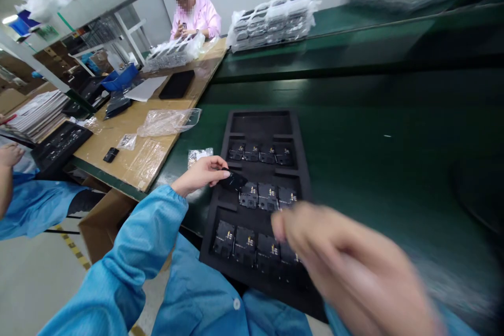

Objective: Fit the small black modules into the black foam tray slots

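A black foam tray [252,169] with recessed rows lies on the green bench, reaching over its front edge. Small black electronic modules [248,244] with gold-coloured contacts sit in three of its rows; the farthest recess holds none. My left hand [205,172] pinches a black module [233,180] between thumb and fingers, tilted over the left end of the middle row. Over the tray's right side, close to the camera, my right hand [342,257] is smeared by motion. Its fingertips curl, but what they hold, if anything, cannot be made out. It covers the right ends of the two nearer rows.
Left of the tray lie a small clear bag [200,156] and a larger plastic bag [169,122] on a cardboard-covered table [151,160]. Wrapped stacks [273,18] stand at the back. A person in pink [197,13] sits beyond; another person's blue sleeve [35,205] shows at left.
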`<state>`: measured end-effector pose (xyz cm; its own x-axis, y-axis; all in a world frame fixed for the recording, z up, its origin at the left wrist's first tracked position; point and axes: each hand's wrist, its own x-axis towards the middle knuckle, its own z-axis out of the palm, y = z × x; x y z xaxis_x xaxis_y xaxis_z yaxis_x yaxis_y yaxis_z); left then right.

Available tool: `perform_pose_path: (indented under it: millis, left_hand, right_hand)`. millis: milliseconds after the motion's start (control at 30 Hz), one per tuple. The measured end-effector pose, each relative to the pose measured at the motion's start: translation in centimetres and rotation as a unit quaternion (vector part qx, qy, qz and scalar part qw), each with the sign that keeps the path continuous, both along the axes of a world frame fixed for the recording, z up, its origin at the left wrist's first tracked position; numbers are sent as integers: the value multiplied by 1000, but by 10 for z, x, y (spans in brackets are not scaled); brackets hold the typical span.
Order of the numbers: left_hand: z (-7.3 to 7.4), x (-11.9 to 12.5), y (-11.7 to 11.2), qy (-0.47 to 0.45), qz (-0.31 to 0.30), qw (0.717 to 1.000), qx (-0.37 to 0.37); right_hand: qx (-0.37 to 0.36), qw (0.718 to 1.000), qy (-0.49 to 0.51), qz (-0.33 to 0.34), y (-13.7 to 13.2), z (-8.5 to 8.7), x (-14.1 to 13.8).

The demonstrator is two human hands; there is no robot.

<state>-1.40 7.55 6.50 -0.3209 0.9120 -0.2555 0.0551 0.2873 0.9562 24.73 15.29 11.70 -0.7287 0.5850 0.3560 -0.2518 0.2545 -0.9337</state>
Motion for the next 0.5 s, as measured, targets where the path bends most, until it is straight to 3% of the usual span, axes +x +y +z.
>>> perform_pose_path:
  millis: [67, 100, 233, 333, 500]
  left_hand:
    - [-5, 11, 0, -68, 43, 996, 32]
    - [-8, 16, 1, -85, 60, 993, 46]
    - [-24, 32, 6, -99, 127, 983, 87]
    - [-32, 35, 8, -97, 152, 978, 106]
    - [-38, 40, 8, -61, 172, 973, 142]
  right_hand:
    - [57, 993, -41, -96, 19, -19, -37]
    - [66, 990, -78, -98, 30, -31, -56]
    - [-28, 982, -177, 56, 64, -75, -102]
    - [-29, 982, -168, 86, 72, -87, -106]
    - [-6, 988, -139, 63, 70, -87, -99]
